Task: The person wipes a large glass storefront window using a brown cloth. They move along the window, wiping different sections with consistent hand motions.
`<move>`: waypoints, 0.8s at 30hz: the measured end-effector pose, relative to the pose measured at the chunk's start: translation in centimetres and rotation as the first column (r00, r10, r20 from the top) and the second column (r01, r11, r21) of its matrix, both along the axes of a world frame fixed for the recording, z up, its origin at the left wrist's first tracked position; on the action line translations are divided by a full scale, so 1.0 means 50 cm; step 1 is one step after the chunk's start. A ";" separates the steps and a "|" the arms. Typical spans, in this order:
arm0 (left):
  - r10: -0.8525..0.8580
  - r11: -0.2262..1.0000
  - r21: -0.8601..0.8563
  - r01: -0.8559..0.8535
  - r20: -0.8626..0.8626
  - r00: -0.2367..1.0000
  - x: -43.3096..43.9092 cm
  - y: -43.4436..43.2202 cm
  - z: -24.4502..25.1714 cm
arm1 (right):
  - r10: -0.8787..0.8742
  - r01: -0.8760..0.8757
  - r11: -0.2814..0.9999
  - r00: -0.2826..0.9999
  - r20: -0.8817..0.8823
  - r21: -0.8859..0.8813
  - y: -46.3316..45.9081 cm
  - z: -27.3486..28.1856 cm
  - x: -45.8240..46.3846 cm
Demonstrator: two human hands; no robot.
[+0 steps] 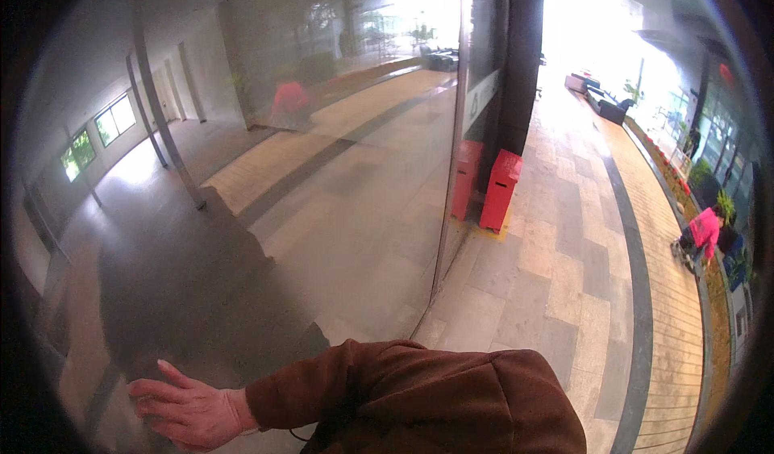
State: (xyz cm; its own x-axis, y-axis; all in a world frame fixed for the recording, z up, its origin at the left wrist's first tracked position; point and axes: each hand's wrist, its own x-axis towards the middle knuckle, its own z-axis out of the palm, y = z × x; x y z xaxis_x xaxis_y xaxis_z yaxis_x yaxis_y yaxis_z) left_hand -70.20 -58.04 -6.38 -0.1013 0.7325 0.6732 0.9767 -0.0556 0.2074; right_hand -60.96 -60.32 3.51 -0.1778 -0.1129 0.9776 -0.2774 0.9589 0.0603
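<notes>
My left hand (188, 408) is at the lower left, reaching out from a brown sleeve (417, 393). The back of the hand faces the camera, the thumb stands off from the fingers, and nothing shows in its grasp. It is in front of a large, hazy glass pane (363, 212); whether the palm touches the glass cannot be told. The pane reflects the paving, a red box and a person in pink. A metal edge strip (455, 170) bounds the pane on its right. My right hand is out of view.
A red box (500, 191) stands by a dark pillar (520, 61) beyond the glass edge. Stone paving (544, 284) runs alongside. At the far right, a person in pink (704, 230) bends by a planting bed (719, 321). Dark sofas (608, 104) stand farther off.
</notes>
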 end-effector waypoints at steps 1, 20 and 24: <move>0.000 1.000 0.002 0.000 -0.021 1.000 0.008 0.004 0.009 | 0.004 -0.004 1.000 1.000 0.013 0.002 0.003 -0.002 -0.010; -0.034 0.989 0.128 0.080 -0.324 0.945 0.164 0.046 0.156 | -0.220 0.225 0.974 0.967 -0.126 0.027 -0.050 0.103 0.215; -0.063 0.982 0.145 0.119 -0.344 0.937 0.189 0.046 0.175 | -0.153 0.134 0.973 0.984 -0.092 -0.185 -0.036 0.063 0.232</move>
